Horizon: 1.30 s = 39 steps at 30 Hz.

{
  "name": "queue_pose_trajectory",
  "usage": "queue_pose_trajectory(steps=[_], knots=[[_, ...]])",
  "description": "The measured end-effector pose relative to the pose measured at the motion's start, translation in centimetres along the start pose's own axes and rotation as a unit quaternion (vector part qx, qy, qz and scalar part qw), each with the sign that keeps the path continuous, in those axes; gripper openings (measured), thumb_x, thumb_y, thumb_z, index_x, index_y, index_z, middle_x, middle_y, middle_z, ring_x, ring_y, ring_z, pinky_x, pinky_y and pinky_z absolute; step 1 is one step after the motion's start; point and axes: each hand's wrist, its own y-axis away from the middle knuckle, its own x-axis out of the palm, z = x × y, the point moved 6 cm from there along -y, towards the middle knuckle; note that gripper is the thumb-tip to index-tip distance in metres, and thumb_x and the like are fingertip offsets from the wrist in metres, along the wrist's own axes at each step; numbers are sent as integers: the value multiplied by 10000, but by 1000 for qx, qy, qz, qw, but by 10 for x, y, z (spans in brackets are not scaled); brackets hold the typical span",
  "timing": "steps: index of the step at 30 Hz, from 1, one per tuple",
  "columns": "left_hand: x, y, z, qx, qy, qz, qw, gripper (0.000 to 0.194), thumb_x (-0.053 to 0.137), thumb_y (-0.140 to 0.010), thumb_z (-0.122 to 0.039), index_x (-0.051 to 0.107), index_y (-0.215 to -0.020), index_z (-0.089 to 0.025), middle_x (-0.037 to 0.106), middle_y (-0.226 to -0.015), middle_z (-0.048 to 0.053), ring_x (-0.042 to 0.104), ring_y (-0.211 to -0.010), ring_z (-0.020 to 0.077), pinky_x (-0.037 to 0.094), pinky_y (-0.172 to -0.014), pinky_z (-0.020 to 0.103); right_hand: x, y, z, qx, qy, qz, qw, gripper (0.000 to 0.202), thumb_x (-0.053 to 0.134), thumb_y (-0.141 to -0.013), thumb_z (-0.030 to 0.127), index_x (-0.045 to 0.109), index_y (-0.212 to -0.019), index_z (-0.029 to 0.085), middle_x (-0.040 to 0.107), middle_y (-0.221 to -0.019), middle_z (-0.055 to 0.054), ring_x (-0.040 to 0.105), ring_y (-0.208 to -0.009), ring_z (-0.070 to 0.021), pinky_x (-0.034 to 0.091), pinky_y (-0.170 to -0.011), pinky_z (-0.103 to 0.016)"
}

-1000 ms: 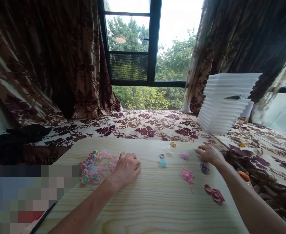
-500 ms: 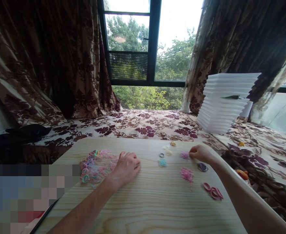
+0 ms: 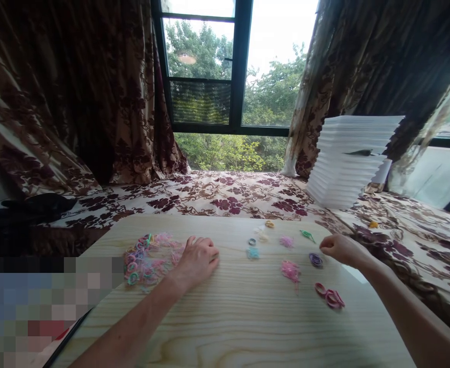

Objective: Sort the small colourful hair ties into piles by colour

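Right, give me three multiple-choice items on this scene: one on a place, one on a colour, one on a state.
1. Where does the mixed pile of bands lie?
A. beside the left hand
B. on the white stack
C. under the window

2. What colour is the small band farthest back on the wooden board?
A. black
B. green
C. white

3. How is the right hand?
A. flat, palm up
B. gripping a cup
C. loosely curled beside the purple bands

Answers: 1 A, the pile touches the left fingers. 2 B, it shows green. 3 C, its fingers curl, and whether they pinch anything cannot be told.

Mixed band pile [image 3: 150, 258]; purple band [image 3: 316, 259], seemingly coiled
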Motion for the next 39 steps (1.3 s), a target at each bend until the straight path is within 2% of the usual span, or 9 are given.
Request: queue_pose_trajectory(steps=[4,8,13,15,18,22,25,31,39], knots=[[1,0,1,-3,-4,-1,1000,221,462,-813,-256,679,-790,-220,620,-914,41,542,-916,185,282,-932,391,6,12,23,-39,-20,8,999,207,581,-673,351,734,-744,231,703,-725,-21,626,-659,-157,433,-575,-215],[1,0,1,-2,-1,-1,1000,228,460,-817,-262,683,-800,-222,621,-918,44,539,-920,187,283,-932,389,10,17,25,-48,-20,-4,999,132,599,-622,283,714,-603,222,684,-687,-24,610,-627,-158,425,-560,-222],[0,-1,1,-4,-3,3,1000,225,464,-813,-261,684,-798,-220,623,-919,49,540,-917,190,290,-926,391,-7,20,29,-60,-39,-48,996,175,591,-640,328,710,-623,201,674,-649,-39,596,-589,-172,419,-530,-242],[0,-1,0,-4,-4,5,1000,221,466,-811,-258,683,-801,-219,624,-921,49,539,-924,190,294,-925,389,-13,22,55,-87,-63,-68,992,276,538,-711,406,713,-716,192,688,-713,-50,600,-627,-175,427,-556,-248],[-2,-1,0,-7,-6,9,1000,222,466,-812,-266,682,-821,-219,627,-925,49,535,-940,193,297,-929,390,-6,28,118,-149,-108,-71,980,318,468,-782,403,704,-819,192,701,-785,-43,607,-689,-164,431,-604,-240],[-3,0,-1,-6,-10,9,1000,227,463,-816,-274,682,-816,-214,627,-946,49,536,-950,193,300,-939,392,25,41,201,-216,-140,-39,965,246,480,-783,312,699,-765,203,691,-716,-6,591,-630,-132,409,-578,-217],[-2,0,2,-9,-4,7,1000,214,483,-811,-292,681,-811,-212,630,-966,49,542,-967,197,288,-964,406,46,50,230,-233,-145,-27,961,246,465,-780,267,694,-737,189,680,-692,-19,581,-622,-139,393,-560,-221],[-19,-5,32,-82,32,-42,995,214,516,-790,-289,678,-903,-207,655,-996,38,559,-992,186,271,-1006,391,66,59,231,-248,-132,-11,960,231,453,-772,235,673,-722,187,660,-715,-35,571,-635,-151,366,-566,-236],[-55,5,84,-181,34,-41,982,215,508,-743,-274,702,-804,-202,700,-811,19,608,-801,157,410,-762,255,73,68,233,-254,-101,-32,961,255,392,-827,261,640,-796,210,640,-786,-40,563,-630,-156,338,-556,-248]])
